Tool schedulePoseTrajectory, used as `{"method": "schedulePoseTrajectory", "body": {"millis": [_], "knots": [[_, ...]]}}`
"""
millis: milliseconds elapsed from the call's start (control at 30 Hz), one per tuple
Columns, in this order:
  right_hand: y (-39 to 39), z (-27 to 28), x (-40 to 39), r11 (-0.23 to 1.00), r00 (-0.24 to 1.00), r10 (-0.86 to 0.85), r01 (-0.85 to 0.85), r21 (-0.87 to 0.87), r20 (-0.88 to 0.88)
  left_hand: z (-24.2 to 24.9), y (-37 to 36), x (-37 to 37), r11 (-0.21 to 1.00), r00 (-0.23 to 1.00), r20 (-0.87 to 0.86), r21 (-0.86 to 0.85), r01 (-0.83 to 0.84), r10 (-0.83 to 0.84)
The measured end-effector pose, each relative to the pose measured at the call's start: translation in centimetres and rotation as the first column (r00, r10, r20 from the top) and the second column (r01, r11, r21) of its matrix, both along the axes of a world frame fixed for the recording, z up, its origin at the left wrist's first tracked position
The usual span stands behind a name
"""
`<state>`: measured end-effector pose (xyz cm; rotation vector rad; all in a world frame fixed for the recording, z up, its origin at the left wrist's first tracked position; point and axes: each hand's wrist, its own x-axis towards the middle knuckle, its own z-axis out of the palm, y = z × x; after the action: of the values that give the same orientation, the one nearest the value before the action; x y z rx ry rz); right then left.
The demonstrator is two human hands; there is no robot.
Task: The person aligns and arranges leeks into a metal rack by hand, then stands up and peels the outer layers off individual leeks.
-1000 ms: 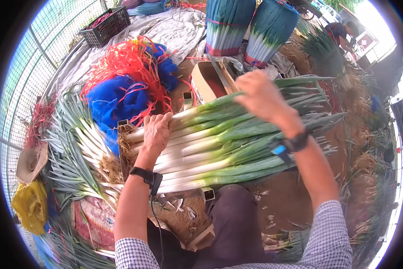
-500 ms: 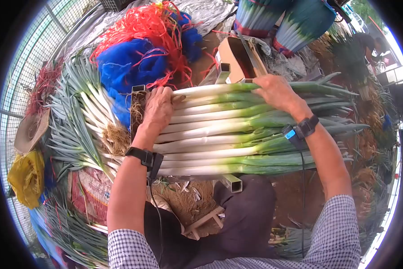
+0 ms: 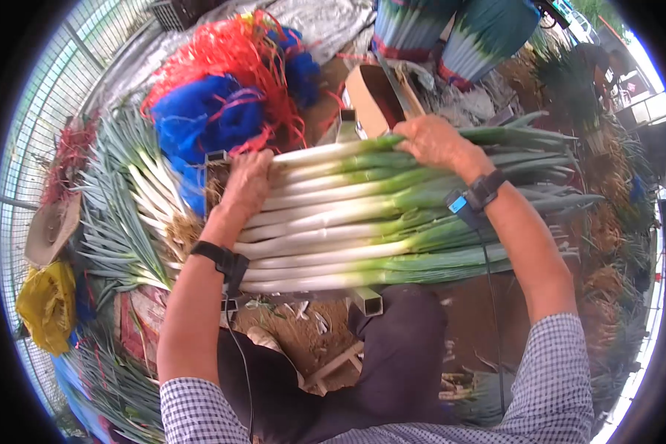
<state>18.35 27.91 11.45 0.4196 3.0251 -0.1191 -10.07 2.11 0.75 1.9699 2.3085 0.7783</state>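
Note:
Several long leeks [image 3: 325,212] lie side by side across the metal frame [image 3: 368,301], white ends to the left and green leaves to the right. My left hand [image 3: 247,182] is closed around the white end of the farthest leek [image 3: 322,153], by the roots. My right hand [image 3: 438,146] grips that same leek farther right, where it turns green, with fingers curled over its far side. Part of the frame is hidden under the row. Dry roots [image 3: 216,177] show just left of my left hand.
More leeks [image 3: 151,192] are piled at the left. Behind are blue netting [image 3: 211,118], red plastic strips [image 3: 207,59] and a cardboard box [image 3: 370,100]. Wrapped leek bundles [image 3: 488,37] stand at the back. A straw hat [image 3: 53,229] and yellow bag [image 3: 46,307] are at far left.
The whole view has shifted slightly, so hands and leeks appear a little farther left. Both hands keep their hold on the farthest leek, and the row looks unchanged.

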Motion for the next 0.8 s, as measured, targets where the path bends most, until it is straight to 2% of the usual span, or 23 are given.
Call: {"method": "schedulePoseTrajectory", "body": {"millis": [33, 67, 133, 200, 233, 267, 300, 333, 367, 400, 433, 467, 500, 533, 567, 600, 633, 667, 733, 800], "knots": [[0.2, -0.4, -0.1, 1.0, 1.0, -0.004, 0.004, 0.004, -0.004, 1.2, -0.3, 0.1, 0.983, 0.999, 0.024, -0.181, -0.031, 0.036], [0.1, -0.3, 0.1, 1.0, 1.0, -0.007, 0.007, 0.002, -0.003, 1.9, -1.2, 0.5, 0.992, 0.992, 0.112, -0.119, -0.045, 0.058], [-1.0, 0.9, 0.7, 0.995, 0.994, -0.098, 0.097, -0.039, -0.043, 5.0, -3.4, 0.8, 0.998, 0.996, 0.063, -0.019, -0.056, 0.057], [-2.5, 2.1, 0.4, 0.959, 0.973, -0.23, 0.227, -0.167, 0.004, 11.9, -8.9, 0.3, 0.995, 0.976, 0.206, -0.093, -0.046, 0.064], [-2.6, 2.4, 0.8, 0.971, 0.987, -0.118, 0.092, -0.219, -0.109, 15.3, -12.1, 0.5, 0.971, 0.948, 0.251, -0.188, -0.151, 0.196], [-2.4, 3.0, 0.8, 0.993, 0.996, -0.041, 0.032, -0.11, -0.082, 15.1, -16.3, -1.0, 0.961, 0.901, 0.335, -0.115, -0.25, 0.275], [-2.8, 3.7, 1.2, 0.998, 0.995, -0.042, 0.038, -0.049, -0.088, 15.9, -21.1, -1.9, 0.914, 0.863, 0.301, -0.165, -0.371, 0.405], [-2.8, 3.5, 2.2, 0.998, 0.966, -0.052, 0.039, -0.056, -0.251, 16.7, -26.0, -2.6, 0.858, 0.814, 0.272, -0.194, -0.475, 0.512], [-4.0, 5.3, 2.4, 0.987, 0.946, -0.101, 0.057, -0.149, -0.308, 13.5, -32.2, -4.8, 0.834, 0.813, 0.198, -0.048, -0.549, 0.547], [-5.4, 6.7, 2.5, 0.983, 0.921, -0.141, 0.087, -0.159, -0.364, 11.6, -37.3, -5.6, 0.782, 0.767, 0.18, -0.019, -0.623, 0.616], [-7.3, 8.3, 2.7, 0.925, 0.89, -0.297, 0.179, -0.334, -0.346, 10.2, -42.4, -4.9, 0.725, 0.715, 0.171, 0.007, -0.689, 0.678], [-8.7, 9.9, 3.0, 0.894, 0.884, -0.356, 0.228, -0.386, -0.303, 8.0, -47.0, -4.0, 0.603, 0.561, 0.273, -0.096, -0.792, 0.781], [-9.2, 9.9, 3.5, 0.87, 0.865, -0.366, 0.186, -0.457, -0.344, 5.4, -51.0, -2.5, 0.465, 0.376, 0.355, -0.212, -0.859, 0.856], [-9.9, 10.0, 3.8, 0.804, 0.845, -0.434, 0.207, -0.558, -0.312, 1.5, -54.0, -0.7, 0.391, 0.23, 0.5, -0.245, -0.887, 0.835], [-10.0, 9.5, 4.3, 0.787, 0.84, -0.453, 0.219, -0.576, -0.3, -3.6, -57.3, 0.4, 0.305, 0.057, 0.558, -0.363, -0.881, 0.828], [-10.2, 8.9, 4.7, 0.773, 0.831, -0.473, 0.232, -0.591, -0.293, -4.4, -56.5, 3.2, 0.259, -0.089, 0.625, -0.443, -0.858, 0.776], [-11.1, 8.5, 4.8, 0.777, 0.834, -0.454, 0.199, -0.597, -0.313, -13.0, -59.8, 3.3, 0.255, -0.005, 0.519, -0.428, -0.867, 0.855], [-12.1, 8.3, 5.0, 0.782, 0.837, -0.435, 0.169, -0.6, -0.331, -13.6, -58.3, 4.9, 0.305, -0.066, 0.548, -0.559, -0.771, 0.834], [-15.4, 9.0, 4.7, 0.756, 0.821, -0.486, 0.222, -0.616, -0.301, -16.6, -55.3, 6.5, 0.305, 0.033, 0.442, -0.56, -0.77, 0.896], [-18.0, 9.8, 4.8, 0.772, 0.819, -0.495, 0.261, -0.58, -0.291, -17.3, -52.0, 6.1, 0.248, 0.018, 0.325, -0.685, -0.685, 0.946]]}}
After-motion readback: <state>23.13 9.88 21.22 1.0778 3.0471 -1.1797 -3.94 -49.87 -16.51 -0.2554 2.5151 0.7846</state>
